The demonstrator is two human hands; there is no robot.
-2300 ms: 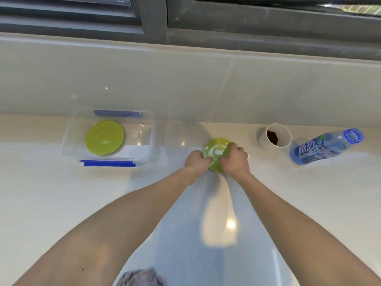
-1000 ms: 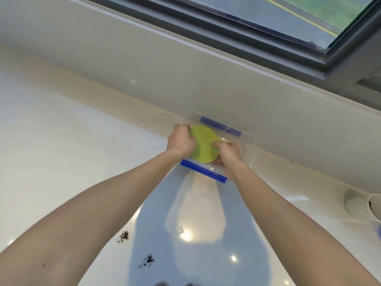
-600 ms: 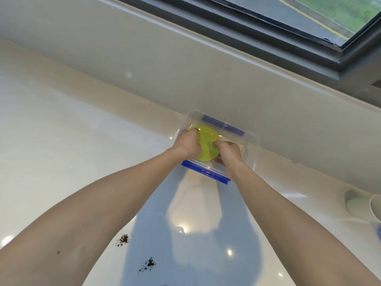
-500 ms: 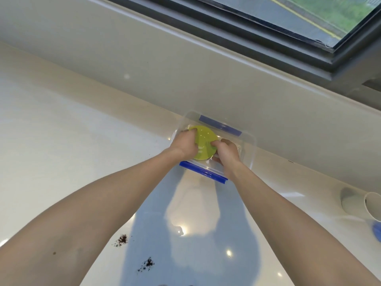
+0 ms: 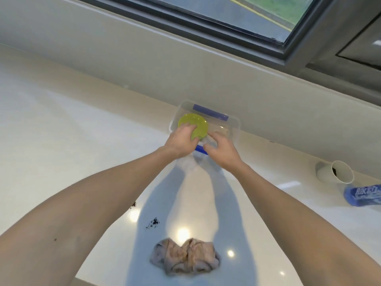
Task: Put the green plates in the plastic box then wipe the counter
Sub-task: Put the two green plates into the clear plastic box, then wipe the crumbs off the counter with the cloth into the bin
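Looking down through the head camera, you see the white worktop (image 5: 61,141) run back to a pale upstand under a dark-framed window (image 5: 268,23). Its near edge shows at the bottom of the picture, just in front of a crumpled cloth (image 5: 184,258). Broad bare surface lies open to your left; the strip between your two forearms is also free apart from the cloth and some dark crumbs (image 5: 153,222). A second small dark speck sits beside your left forearm.

Off to your right, well apart from the hands, a white cup (image 5: 335,172) lies tipped on its side with dark residue inside, and a blue bottle (image 5: 362,196) lies just beside it, cut by the frame edge.

The clear plastic box (image 5: 234,124) with blue clips stands against the upstand. The green plate (image 5: 193,124) sits inside, at the box's left end. Your left hand (image 5: 181,141) has its fingers curled over the plate's near rim, gripping it. Your right hand (image 5: 221,150) is over the near right edge of the box, fingers loosely spread and holding nothing, as far as you can see.
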